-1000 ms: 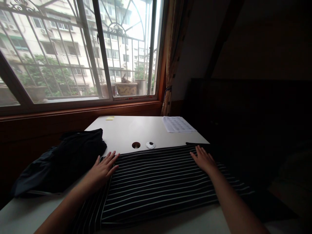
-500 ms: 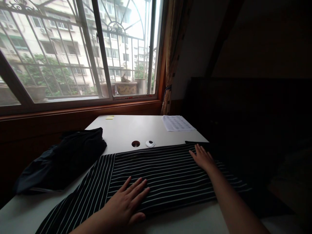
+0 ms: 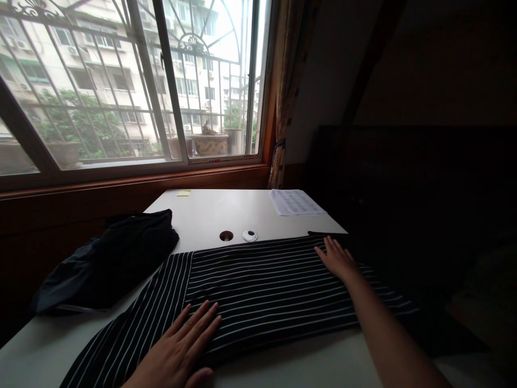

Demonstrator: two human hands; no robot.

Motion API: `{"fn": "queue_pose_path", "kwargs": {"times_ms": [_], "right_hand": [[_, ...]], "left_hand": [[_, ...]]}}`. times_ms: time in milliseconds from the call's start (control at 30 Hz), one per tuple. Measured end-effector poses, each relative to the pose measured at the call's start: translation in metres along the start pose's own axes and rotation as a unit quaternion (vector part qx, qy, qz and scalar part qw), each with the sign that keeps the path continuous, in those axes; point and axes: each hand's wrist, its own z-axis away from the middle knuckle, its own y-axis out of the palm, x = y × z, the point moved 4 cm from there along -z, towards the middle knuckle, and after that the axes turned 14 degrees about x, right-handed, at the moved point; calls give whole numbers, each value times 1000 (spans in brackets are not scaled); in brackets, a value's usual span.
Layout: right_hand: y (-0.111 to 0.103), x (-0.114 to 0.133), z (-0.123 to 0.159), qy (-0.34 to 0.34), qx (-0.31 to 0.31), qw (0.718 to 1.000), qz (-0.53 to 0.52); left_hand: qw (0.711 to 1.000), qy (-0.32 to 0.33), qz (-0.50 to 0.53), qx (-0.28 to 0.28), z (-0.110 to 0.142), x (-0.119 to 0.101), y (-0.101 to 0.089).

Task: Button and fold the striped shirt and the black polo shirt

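Observation:
A black garment with thin white stripes (image 3: 258, 285), with a sleeve-like section slanting to the lower left, lies spread across the white table. My left hand (image 3: 181, 345) rests flat on its near left part, close to the seam where the stripes change direction, fingers stretched out. Toward the far right of the cloth, my right hand (image 3: 337, 260) lies palm down with its fingers spread. Neither hand grips the fabric. The garment's right end runs into deep shadow, so its outline there is hard to make out.
Dark crumpled clothing (image 3: 109, 264) lies on the table's left side. Behind the striped garment are a cable hole (image 3: 226, 236) and its white round cover (image 3: 250, 235). Printed sheets (image 3: 297, 202) and a yellow sticky note (image 3: 184, 193) lie near the table's (image 3: 226, 210) far edge, below a window.
My left hand has slid left and toward me over the striped cloth, still flat. My right hand stays at nearly the same spot. The view has shifted slightly.

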Motion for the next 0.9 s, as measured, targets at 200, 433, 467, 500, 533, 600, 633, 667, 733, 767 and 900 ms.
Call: {"fn": "queue_pose_path", "kwargs": {"times_ms": [200, 433, 467, 500, 533, 600, 633, 667, 733, 767, 900], "right_hand": [[0, 0, 0, -2, -5, 1000, 1], [1, 1, 0, 4, -5, 1000, -2], [1, 1, 0, 5, -5, 1000, -3], [1, 1, 1, 5, -4, 1000, -3], [1, 1, 1, 5, -4, 1000, -3], [0, 2, 1, 5, -4, 1000, -3], [0, 2, 1, 5, -5, 1000, -3], [0, 2, 1, 4, -6, 1000, -3], [1, 1, 1, 1, -7, 1000, -4], [1, 1, 1, 0, -7, 1000, -4], [1, 0, 0, 1, -4, 1000, -3]], "left_hand": [[992, -115, -32, -45, 55, 41, 22], [971, -238, -4, -24, 141, 87, 67], [970, -244, 1, -24, 146, 89, 69], [969, -245, 5, -25, 150, 90, 70], [970, -241, 8, -26, 150, 90, 68], [974, -225, 7, -30, 146, 88, 60], [976, -216, 3, -33, 142, 86, 54], [978, -206, -3, -35, 138, 83, 47], [980, -194, -17, -37, 131, 78, 31], [980, -192, -24, -38, 129, 76, 23], [975, -211, -37, -61, 127, 79, 4]]}}
